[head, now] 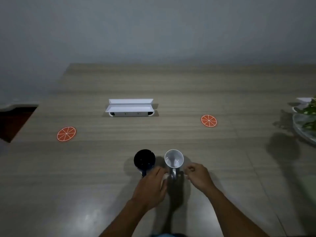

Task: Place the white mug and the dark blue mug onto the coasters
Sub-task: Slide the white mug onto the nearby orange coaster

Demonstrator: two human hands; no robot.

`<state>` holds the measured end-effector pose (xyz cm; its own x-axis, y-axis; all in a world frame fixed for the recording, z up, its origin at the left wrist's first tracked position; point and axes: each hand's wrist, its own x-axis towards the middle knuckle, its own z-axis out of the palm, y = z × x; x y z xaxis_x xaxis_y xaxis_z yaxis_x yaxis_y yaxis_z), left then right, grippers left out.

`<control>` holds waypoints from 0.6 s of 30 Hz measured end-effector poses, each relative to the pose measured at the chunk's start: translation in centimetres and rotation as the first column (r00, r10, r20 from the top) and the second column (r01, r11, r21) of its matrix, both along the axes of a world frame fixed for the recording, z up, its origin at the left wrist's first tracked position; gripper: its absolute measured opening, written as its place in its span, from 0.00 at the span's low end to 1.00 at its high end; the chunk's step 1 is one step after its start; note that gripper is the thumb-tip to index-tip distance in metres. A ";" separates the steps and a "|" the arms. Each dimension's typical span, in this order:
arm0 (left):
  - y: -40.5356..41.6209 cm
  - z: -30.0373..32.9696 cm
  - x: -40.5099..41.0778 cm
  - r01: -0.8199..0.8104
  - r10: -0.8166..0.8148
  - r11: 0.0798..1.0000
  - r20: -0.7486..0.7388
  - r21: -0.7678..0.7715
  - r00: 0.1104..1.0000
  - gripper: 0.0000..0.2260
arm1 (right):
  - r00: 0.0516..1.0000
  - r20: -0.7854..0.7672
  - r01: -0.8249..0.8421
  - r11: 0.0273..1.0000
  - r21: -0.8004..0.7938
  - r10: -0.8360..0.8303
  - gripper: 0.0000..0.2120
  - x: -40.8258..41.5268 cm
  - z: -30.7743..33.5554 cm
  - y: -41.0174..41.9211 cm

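Note:
A dark blue mug (144, 160) and a white mug (174, 159) stand upright side by side near the front of the wooden table (153, 86), handles toward me. My left hand (152, 187) lies between the two handles, fingers loosely curled, next to the dark blue mug's handle. My right hand (199, 176) hovers just right of the white mug's handle with fingers curled and nothing in them. An orange-slice coaster (66, 133) lies far left, another orange-slice coaster (209, 120) to the right. Both coasters are bare.
A white open box-like unit (130, 107) sits at the table's middle back. A glass dish with a green plant (306, 124) stands at the right edge. The table's left edge drops off by a dark gap (13, 120).

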<state>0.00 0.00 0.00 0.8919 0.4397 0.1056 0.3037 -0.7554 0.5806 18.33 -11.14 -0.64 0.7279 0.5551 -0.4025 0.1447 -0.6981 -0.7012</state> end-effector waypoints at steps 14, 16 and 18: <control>-1.2 -7.5 -0.4 0.104 -0.057 0.992 -0.499 0.068 0.865 0.35 | 0.821 -0.562 0.261 0.943 0.208 -0.103 0.09 -4.3 -0.9 0.9; -1.2 -7.5 -0.2 0.077 -0.034 0.995 -0.477 0.071 0.878 0.34 | 0.810 -0.575 0.294 0.929 0.227 -0.116 0.09 -4.3 -0.8 1.0; -1.3 -7.5 0.2 0.085 -0.038 0.993 -0.465 0.080 0.884 0.33 | 0.810 -0.570 0.337 0.906 0.258 -0.139 0.08 -3.9 -0.9 0.7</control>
